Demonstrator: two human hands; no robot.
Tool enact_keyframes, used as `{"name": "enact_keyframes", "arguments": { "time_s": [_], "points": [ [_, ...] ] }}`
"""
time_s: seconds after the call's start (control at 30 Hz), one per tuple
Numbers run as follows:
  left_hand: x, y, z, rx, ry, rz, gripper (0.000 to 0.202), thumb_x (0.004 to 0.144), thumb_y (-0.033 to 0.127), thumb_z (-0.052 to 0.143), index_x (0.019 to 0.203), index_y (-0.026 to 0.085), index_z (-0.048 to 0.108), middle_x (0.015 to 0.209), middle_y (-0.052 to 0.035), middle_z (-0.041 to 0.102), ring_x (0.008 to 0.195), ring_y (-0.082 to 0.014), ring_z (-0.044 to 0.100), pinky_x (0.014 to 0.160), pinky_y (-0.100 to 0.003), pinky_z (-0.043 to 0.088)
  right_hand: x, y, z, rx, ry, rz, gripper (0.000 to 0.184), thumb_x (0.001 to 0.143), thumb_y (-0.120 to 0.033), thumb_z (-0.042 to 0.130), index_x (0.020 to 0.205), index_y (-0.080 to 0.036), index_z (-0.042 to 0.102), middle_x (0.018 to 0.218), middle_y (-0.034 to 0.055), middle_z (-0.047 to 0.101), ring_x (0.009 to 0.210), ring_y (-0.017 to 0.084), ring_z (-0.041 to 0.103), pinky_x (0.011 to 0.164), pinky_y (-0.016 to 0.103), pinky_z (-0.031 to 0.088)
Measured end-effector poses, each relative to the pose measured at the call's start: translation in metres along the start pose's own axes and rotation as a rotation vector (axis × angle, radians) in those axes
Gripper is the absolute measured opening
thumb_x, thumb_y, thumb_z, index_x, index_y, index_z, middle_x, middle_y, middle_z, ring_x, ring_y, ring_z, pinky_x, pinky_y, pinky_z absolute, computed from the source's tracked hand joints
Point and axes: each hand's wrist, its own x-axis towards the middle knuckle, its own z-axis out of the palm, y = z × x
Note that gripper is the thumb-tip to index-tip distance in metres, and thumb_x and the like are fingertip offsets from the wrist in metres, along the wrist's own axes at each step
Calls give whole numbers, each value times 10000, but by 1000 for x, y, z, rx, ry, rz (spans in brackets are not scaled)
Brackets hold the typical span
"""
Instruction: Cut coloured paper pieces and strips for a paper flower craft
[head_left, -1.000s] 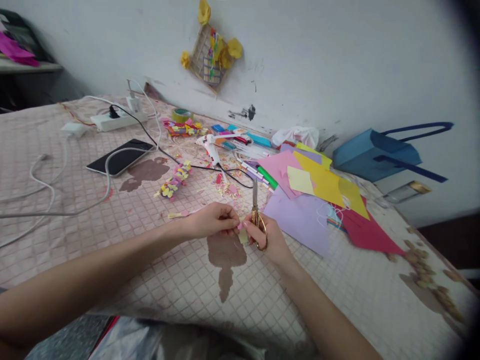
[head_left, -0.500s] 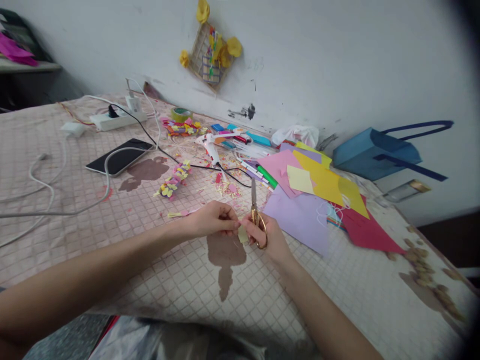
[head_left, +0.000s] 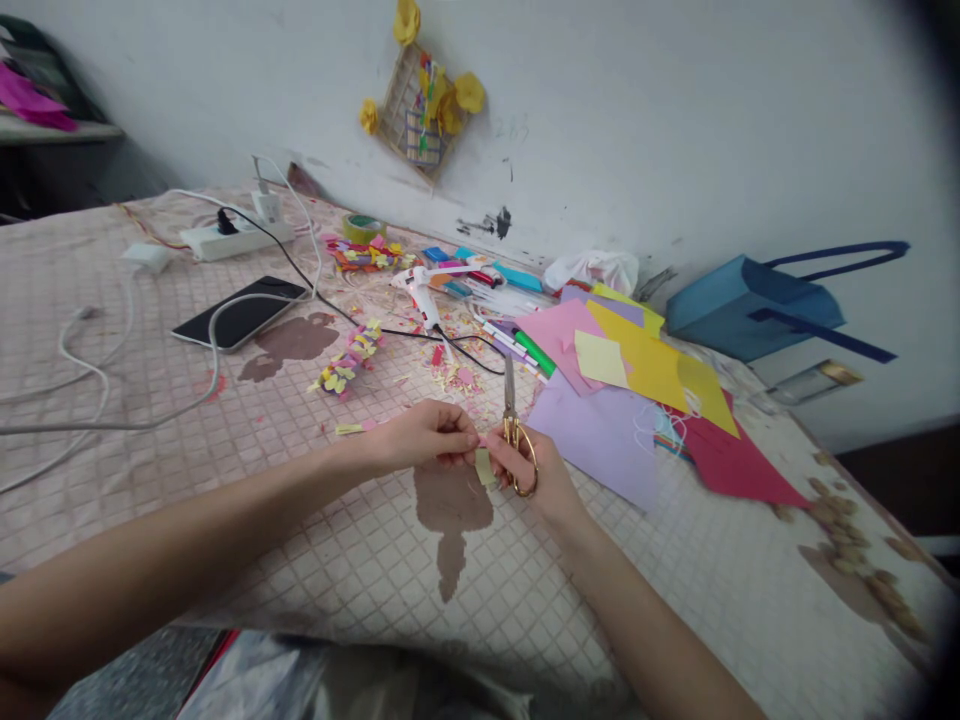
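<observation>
My left hand is closed in a pinch at a tiny pink paper piece. Facing it, the thumb and fingertips of my right hand meet the same piece from the other side. Gold-handled scissors are hooked in my right hand, blades pointing up and away from me. A pale yellow paper strip shows just under my fingertips; whether it lies on the cloth or hangs from my fingers I cannot tell. Beyond my left hand lies a bundle of pink, yellow and purple paper flowers.
Coloured paper sheets spread to the right. A white glue gun stands behind paper scraps, its black cord crossing the table. A tablet, a power strip and white cables occupy the left. A blue bag is at the far right.
My fingertips have shifted slightly, and more of the pink piece and the yellow strip shows between and below them. The scissors have tilted very little; everything else looks the same.
</observation>
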Motion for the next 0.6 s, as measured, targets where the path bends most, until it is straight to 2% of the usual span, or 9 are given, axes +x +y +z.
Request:
{"name": "enact_keyframes", "arguments": {
  "time_s": [0.17, 0.4, 0.6],
  "points": [
    [2, -5, 0, -25, 0, -5, 196, 715, 317, 631, 709, 126, 590, 626, -4, 612, 537, -77, 529, 526, -202, 413, -2, -5, 2, -42, -9, 5, 266, 756, -419, 572, 705, -162, 525, 494, -45, 493, 417, 68, 437, 417, 188, 362],
    [1, -1, 0, -1, 18, 4, 211, 718, 333, 627, 715, 125, 594, 646, -12, 628, 539, -73, 534, 527, -195, 421, -1, -4, 1, 85, 35, 17, 336, 782, -467, 525, 663, -153, 523, 524, -24, 517, 401, 60, 434, 393, 189, 333],
    [1, -1, 0, -15, 21, 3, 175, 724, 303, 628, 708, 131, 599, 644, -10, 628, 543, -76, 535, 534, -201, 420, -2, -2, 1, 84, 7, 48, 228, 740, -386, 602, 755, -164, 551, 517, -42, 518, 404, 57, 421, 395, 185, 316]
  ]
}}
